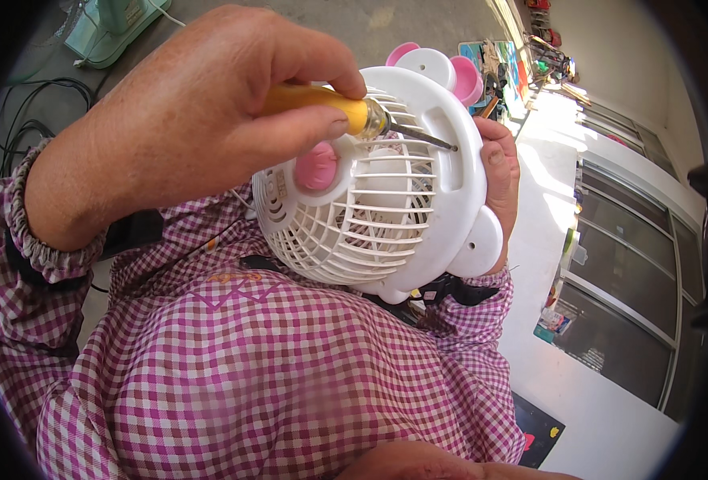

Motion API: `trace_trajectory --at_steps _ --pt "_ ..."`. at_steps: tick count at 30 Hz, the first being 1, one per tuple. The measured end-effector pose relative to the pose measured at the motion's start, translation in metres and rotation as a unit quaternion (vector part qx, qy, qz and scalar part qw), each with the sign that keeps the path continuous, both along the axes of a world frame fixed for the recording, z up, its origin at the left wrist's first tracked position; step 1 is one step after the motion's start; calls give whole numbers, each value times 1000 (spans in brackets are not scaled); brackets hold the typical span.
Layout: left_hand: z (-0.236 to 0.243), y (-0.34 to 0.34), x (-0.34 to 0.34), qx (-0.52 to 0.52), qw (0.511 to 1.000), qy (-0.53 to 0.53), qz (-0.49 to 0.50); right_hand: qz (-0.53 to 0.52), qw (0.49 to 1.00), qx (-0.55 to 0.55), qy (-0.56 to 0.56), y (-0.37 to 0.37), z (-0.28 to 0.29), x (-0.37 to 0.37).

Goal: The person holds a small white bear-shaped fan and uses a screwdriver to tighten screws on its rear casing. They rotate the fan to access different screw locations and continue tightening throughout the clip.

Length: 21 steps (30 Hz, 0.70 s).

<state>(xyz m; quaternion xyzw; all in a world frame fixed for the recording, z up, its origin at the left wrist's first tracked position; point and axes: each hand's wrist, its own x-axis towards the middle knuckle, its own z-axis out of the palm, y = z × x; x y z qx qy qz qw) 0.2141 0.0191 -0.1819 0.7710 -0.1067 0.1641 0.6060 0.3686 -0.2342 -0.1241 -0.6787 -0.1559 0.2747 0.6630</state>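
Observation:
A small white fan [383, 240] with a round slatted guard and a pink centre cap [316, 166] is tilted in front of my chest. My left hand [234, 104] is closed around the yellow handle of a screwdriver [338, 108]. The screwdriver's dark shaft reaches a small hole in a recessed slot on the fan's rim. At the right side of that rim, my right hand [499, 164] grips the fan, its palm and some fingers hidden behind it. A rounded white tab [480, 242] with a hole sticks out below this hand. Pink rounded parts [467, 82] show past the far edge.
Black cables [38, 120] lie coiled on the floor at the left, near a pale green base [118, 36] with a cord. Assorted items [502, 76] lie beyond the fan at the far right. Dark-paned windows [626, 264] line the white wall at right.

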Motion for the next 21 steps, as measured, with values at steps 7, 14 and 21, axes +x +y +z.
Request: trace_trajectory --at_steps 7,14,21 --pt "-1 3 0 25 1000 -3 9 4 1000 -8 -13 2 3 -1" --pt "-1 1 -2 28 999 -5 23 25 993 -79 -89 3 14 0" --pt "-7 -3 -8 60 997 4 40 57 985 -79 -140 0 18 2"
